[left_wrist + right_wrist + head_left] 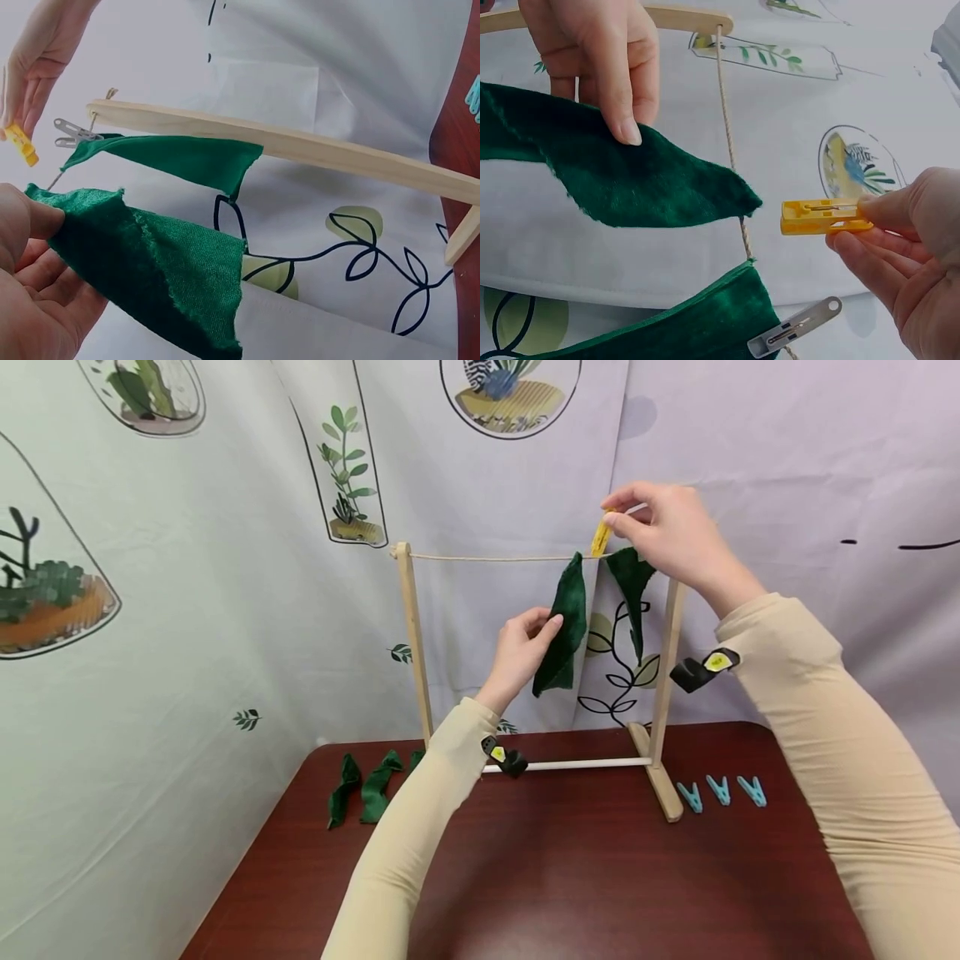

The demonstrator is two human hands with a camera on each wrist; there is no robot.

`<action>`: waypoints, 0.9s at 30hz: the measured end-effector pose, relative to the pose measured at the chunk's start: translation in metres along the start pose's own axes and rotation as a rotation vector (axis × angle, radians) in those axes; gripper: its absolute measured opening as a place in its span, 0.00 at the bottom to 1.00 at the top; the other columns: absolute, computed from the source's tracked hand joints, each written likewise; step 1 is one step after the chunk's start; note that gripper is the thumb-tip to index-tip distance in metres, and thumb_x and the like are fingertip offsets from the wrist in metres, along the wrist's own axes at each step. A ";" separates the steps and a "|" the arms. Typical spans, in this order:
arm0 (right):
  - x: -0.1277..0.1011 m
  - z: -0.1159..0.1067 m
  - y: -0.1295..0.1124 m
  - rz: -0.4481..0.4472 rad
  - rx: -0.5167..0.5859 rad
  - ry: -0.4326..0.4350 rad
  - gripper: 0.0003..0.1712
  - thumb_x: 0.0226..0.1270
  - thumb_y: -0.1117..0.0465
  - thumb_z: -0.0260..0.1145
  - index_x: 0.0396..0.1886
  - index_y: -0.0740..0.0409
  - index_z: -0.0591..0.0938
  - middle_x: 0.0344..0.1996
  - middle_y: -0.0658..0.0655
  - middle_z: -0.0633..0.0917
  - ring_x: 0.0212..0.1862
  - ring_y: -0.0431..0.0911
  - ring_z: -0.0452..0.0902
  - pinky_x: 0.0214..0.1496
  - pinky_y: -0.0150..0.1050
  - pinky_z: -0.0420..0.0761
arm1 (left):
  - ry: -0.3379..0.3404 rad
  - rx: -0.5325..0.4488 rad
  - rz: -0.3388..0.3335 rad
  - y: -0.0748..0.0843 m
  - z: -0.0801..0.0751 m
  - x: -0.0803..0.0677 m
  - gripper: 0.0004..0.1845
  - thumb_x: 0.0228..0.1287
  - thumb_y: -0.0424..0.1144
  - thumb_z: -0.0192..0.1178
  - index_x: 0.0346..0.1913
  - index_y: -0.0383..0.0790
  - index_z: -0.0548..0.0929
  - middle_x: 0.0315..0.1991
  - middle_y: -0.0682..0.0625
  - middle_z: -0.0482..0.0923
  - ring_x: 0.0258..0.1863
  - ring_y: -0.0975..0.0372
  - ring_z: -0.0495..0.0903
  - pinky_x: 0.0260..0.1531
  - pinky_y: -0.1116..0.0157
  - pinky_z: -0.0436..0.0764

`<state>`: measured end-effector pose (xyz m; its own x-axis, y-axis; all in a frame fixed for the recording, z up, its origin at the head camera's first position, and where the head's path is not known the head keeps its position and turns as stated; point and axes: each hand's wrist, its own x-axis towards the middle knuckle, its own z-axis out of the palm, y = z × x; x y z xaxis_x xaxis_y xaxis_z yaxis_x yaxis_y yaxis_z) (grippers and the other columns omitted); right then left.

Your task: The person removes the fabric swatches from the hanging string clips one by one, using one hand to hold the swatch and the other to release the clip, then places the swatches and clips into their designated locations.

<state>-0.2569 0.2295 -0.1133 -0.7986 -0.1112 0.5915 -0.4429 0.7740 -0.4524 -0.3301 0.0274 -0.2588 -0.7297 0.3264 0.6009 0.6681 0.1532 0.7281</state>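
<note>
A piece of green cloth hangs from my left hand, pinched between thumb and fingers along its side. Its upper corner lies against the cord. My right hand pinches a yellow clothespin just above that corner; the right wrist view shows a small gap between pin and cloth. Farther right, a second green cloth hangs on the cord under a grey clothespin.
The cord runs between two wooden posts of a stand on the dark red table. Blue clothespins lie right of it. Crumpled green cloths lie at left, one partly behind my left arm. A printed curtain hangs behind.
</note>
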 end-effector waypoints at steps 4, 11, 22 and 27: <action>-0.002 -0.002 0.000 -0.011 -0.011 -0.001 0.24 0.78 0.49 0.58 0.64 0.58 0.80 0.59 0.60 0.82 0.57 0.55 0.81 0.43 0.30 0.73 | -0.004 0.020 0.018 -0.001 -0.005 -0.001 0.15 0.77 0.44 0.57 0.50 0.35 0.86 0.40 0.46 0.86 0.36 0.60 0.80 0.37 0.67 0.78; -0.005 -0.002 0.003 -0.049 -0.058 -0.060 0.24 0.79 0.51 0.57 0.65 0.61 0.78 0.59 0.63 0.82 0.60 0.57 0.79 0.56 0.51 0.78 | -0.015 0.085 0.033 -0.002 -0.018 -0.005 0.14 0.77 0.43 0.57 0.51 0.36 0.86 0.42 0.46 0.86 0.37 0.60 0.82 0.40 0.66 0.79; -0.013 -0.008 0.015 -0.050 -0.021 -0.102 0.27 0.78 0.52 0.58 0.67 0.64 0.76 0.63 0.67 0.78 0.63 0.63 0.75 0.63 0.60 0.72 | -0.039 0.175 0.003 -0.005 -0.038 -0.016 0.17 0.77 0.44 0.56 0.55 0.35 0.84 0.45 0.45 0.86 0.40 0.60 0.84 0.42 0.63 0.81; -0.020 -0.011 0.021 -0.048 -0.040 -0.111 0.27 0.78 0.52 0.58 0.67 0.64 0.76 0.63 0.66 0.78 0.62 0.64 0.76 0.62 0.60 0.72 | -0.080 0.237 -0.011 -0.006 -0.049 -0.025 0.17 0.77 0.44 0.57 0.57 0.35 0.83 0.44 0.46 0.85 0.39 0.59 0.84 0.39 0.62 0.81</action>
<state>-0.2457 0.2548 -0.1267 -0.8180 -0.2155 0.5333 -0.4670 0.7902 -0.3969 -0.3232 -0.0275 -0.2615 -0.7299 0.3946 0.5582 0.6822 0.3684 0.6315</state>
